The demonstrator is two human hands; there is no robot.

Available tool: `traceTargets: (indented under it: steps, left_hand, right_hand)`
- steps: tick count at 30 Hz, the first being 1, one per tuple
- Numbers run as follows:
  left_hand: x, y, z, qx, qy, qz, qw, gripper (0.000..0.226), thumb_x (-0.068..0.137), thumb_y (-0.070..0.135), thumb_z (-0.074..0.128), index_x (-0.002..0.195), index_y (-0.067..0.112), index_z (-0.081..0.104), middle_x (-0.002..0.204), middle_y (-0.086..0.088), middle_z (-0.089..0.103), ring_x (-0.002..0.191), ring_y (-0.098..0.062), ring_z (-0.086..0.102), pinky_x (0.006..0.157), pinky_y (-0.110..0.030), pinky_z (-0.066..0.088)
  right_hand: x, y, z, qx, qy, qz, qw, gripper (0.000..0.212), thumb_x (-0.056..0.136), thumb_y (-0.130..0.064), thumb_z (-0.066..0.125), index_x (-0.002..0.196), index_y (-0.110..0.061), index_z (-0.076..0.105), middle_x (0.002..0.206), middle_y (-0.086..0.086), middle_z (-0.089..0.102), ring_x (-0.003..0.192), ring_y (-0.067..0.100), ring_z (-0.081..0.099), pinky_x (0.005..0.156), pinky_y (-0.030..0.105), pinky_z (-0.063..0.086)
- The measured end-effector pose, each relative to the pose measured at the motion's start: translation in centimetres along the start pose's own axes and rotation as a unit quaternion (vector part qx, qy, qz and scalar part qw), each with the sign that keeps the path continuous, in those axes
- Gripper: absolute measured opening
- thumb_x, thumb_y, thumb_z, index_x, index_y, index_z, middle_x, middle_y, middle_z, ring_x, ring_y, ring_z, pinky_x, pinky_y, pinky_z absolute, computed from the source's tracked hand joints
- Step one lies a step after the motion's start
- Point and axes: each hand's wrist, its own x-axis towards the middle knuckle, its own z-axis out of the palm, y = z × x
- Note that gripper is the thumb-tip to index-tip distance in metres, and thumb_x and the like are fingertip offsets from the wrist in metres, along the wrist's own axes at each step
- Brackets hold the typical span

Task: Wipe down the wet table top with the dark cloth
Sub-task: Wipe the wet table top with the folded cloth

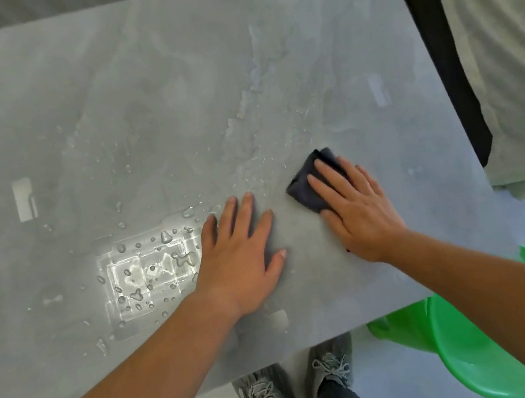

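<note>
The right hand (357, 214) lies flat, fingers straight and spread, pressing down on a folded dark navy cloth (300, 192). The cloth's far corner sticks out past the fingertips toward eleven o'clock. The left hand (239, 258) is just beside it at nine o'clock, palm down on the bare surface with fingers extended, holding nothing. Both rest on the near right part of a grey, stone-patterned table top (164, 76). Beads and small puddles of water (148, 270) sit at nine o'clock from the left hand, with finer drops toward twelve. At six o'clock, beneath the table edge, are grey laced shoes (331, 368). A bright green plastic chair (471, 355) stands at four o'clock.
</note>
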Motion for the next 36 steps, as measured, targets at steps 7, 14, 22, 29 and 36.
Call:
traceTargets:
  steps: [7,14,22,29,36]
  left_hand:
    - [1.2,-0.7,-1.5,-0.034,0.055,-0.011,0.998,0.074,0.098,0.06,0.031,0.159,0.022,0.013,0.168,-0.01,-0.014,0.153,-0.025,-0.018,0.123,-0.043,-0.012]
    - [7.3,-1.5,-4.8,-0.014,0.063,-0.078,0.995,0.08,0.096,0.063,0.024,0.161,0.022,0.0,0.166,-0.011,-0.023,0.151,-0.028,-0.025,0.123,-0.046,-0.012]
    - [12.3,-2.0,-6.3,0.005,0.023,-0.124,0.992,0.086,0.093,0.072,0.012,0.159,0.023,-0.013,0.163,-0.011,-0.031,0.148,-0.031,-0.032,0.121,-0.053,-0.014]
    - [12.4,-2.0,-5.5,0.0,0.043,-0.124,0.991,0.084,0.093,0.073,0.008,0.159,0.024,-0.012,0.163,-0.009,-0.031,0.147,-0.027,-0.035,0.12,-0.051,-0.017]
    - [12.1,-2.8,-5.8,-0.024,0.078,-0.115,0.99,0.077,0.096,0.07,0.012,0.161,0.03,0.003,0.167,-0.005,-0.02,0.151,-0.02,-0.027,0.122,-0.045,-0.014]
  right_hand:
    - [6.1,-1.7,-0.2,0.036,0.068,0.163,0.984,0.06,0.102,-0.034,0.034,0.16,-0.026,0.02,0.169,-0.005,0.009,0.156,0.03,0.001,0.126,0.049,0.004]
    - [7.9,3.4,-2.4,0.023,0.029,0.043,0.998,0.057,0.103,-0.033,0.037,0.159,-0.026,0.026,0.169,-0.006,0.012,0.156,0.025,0.003,0.126,0.048,0.006]
    - [6.9,1.3,-1.7,0.019,0.033,0.019,0.999,0.063,0.096,-0.029,0.037,0.157,-0.023,0.029,0.168,-0.001,0.017,0.155,0.033,0.007,0.124,0.053,0.011]
    - [16.0,4.5,-4.4,0.073,0.061,0.153,0.984,0.063,0.098,-0.03,0.034,0.16,-0.029,0.02,0.169,-0.007,0.007,0.155,0.027,-0.002,0.125,0.048,0.001]
    - [12.0,3.0,-3.3,-0.016,0.0,-0.104,0.994,0.066,0.091,-0.03,0.037,0.156,-0.022,0.033,0.167,0.0,0.02,0.154,0.035,0.012,0.123,0.055,0.013]
